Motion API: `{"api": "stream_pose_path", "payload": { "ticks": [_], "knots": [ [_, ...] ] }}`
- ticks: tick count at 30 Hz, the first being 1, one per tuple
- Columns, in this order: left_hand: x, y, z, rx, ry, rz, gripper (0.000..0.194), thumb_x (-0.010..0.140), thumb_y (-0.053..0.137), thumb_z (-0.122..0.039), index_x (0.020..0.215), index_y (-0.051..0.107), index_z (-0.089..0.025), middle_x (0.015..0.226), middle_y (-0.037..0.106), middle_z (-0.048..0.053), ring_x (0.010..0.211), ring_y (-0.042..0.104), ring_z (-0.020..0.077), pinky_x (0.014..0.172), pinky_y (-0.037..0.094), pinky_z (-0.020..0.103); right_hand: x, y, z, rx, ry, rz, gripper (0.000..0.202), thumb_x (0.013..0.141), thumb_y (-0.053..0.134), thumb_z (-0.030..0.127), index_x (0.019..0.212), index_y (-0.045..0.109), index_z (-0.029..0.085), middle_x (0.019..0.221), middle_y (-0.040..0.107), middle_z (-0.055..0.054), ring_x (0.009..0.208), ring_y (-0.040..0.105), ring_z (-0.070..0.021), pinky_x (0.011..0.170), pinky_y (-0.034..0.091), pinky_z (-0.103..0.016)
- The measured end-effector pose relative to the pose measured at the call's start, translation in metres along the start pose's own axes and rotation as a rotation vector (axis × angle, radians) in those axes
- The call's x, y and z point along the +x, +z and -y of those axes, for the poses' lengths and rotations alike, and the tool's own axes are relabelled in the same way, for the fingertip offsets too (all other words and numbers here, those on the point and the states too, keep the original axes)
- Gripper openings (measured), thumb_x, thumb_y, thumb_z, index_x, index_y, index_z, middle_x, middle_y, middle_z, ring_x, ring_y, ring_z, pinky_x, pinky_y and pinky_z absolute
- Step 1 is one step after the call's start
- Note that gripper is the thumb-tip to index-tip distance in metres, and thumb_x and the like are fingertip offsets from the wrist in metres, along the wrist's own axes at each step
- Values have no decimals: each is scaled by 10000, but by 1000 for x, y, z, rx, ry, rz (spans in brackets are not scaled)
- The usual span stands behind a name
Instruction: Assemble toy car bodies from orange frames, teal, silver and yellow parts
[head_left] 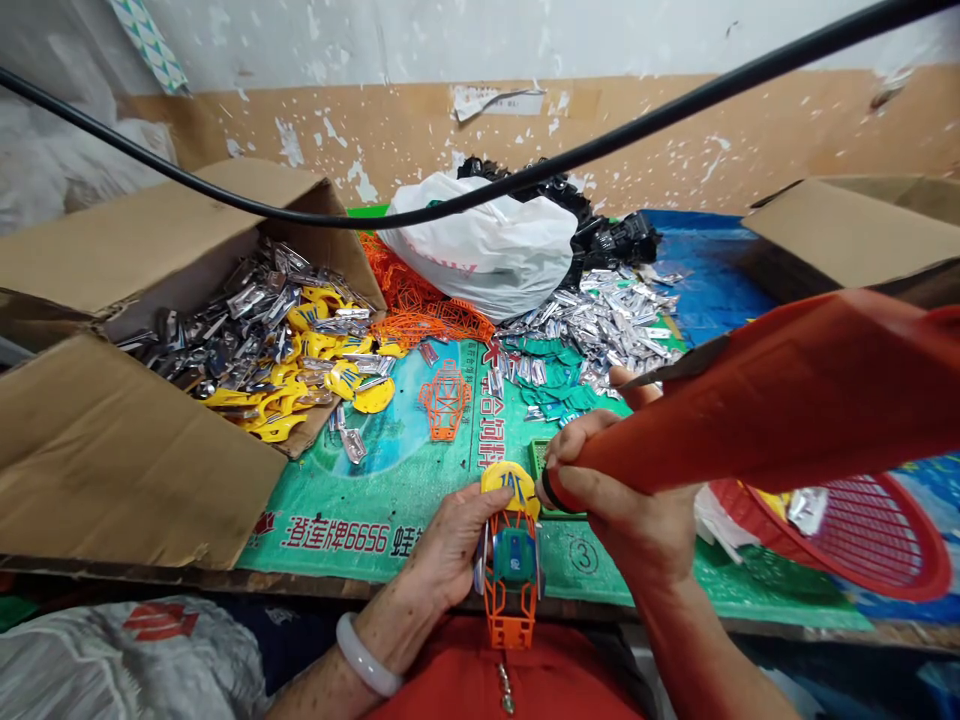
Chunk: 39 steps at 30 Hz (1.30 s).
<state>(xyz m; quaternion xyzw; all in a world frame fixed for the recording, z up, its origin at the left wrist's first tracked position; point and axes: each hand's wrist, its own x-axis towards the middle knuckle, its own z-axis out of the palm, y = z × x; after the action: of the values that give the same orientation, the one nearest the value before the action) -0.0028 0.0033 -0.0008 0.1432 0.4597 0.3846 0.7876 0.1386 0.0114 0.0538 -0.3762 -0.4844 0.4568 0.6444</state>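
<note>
Near the table's front edge, my left hand (454,530) is closed on a plastic toy assembly. This has an orange lattice frame (511,630), a dark green block (514,555) inside it and a round yellow piece (506,485) at its far end. The left thumb presses on the yellow piece. My right hand (626,500) is wrapped round a red power tool (765,400) that looks like an electric screwdriver. Its black-ringed nose points at the right side of the yellow piece; whether the tip touches is unclear. A small green tray (538,460) lies partly hidden behind the right hand.
A cardboard box (150,440) at left spills metallic and yellow parts (300,370). Loose orange frames (445,400), green pieces (555,375) and silvery parts (607,320) lie beyond my hands, near a white bag (487,245). A red basket (892,540) stands at right; a black cable (420,215) hangs across.
</note>
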Motion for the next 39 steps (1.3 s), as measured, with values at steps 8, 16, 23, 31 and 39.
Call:
{"api": "stream_pose_path", "payload": {
  "ticks": [8,16,23,31,39],
  "knots": [
    [0,1,2,7,10,-19,246,633,774,-216,819,672,-92,618,662,25,493,573,112,480,466,215,-3,-3,-7,14,-11,27,233,699,715,128,819,559,251,743,579,25,685,573,-158,630,505,-348],
    [-2,4,4,-5,-21,-57,182,666,747,-189,792,658,-93,613,662,26,467,559,102,468,450,211,-7,-1,-12,-16,-17,10,266,694,700,121,857,535,250,735,563,30,678,580,-156,627,519,-346],
    [-2,1,7,-12,3,-55,208,634,760,-190,791,656,-104,622,658,16,506,580,118,515,453,231,-9,2,-13,-66,-28,21,171,684,693,99,747,570,199,727,575,23,661,570,-136,668,508,-341],
    [-4,0,5,17,38,-33,235,639,781,-231,801,663,-110,650,662,14,502,563,102,499,435,217,-6,1,-5,12,-12,73,153,673,708,109,676,582,196,705,574,21,672,568,-137,669,518,-335],
    [-4,-4,0,55,2,13,240,685,755,-254,851,687,-94,683,701,62,519,604,128,478,480,221,20,-22,8,-31,-55,-239,218,583,748,142,757,633,206,674,602,24,567,576,-144,404,455,-252]
  ]
}}
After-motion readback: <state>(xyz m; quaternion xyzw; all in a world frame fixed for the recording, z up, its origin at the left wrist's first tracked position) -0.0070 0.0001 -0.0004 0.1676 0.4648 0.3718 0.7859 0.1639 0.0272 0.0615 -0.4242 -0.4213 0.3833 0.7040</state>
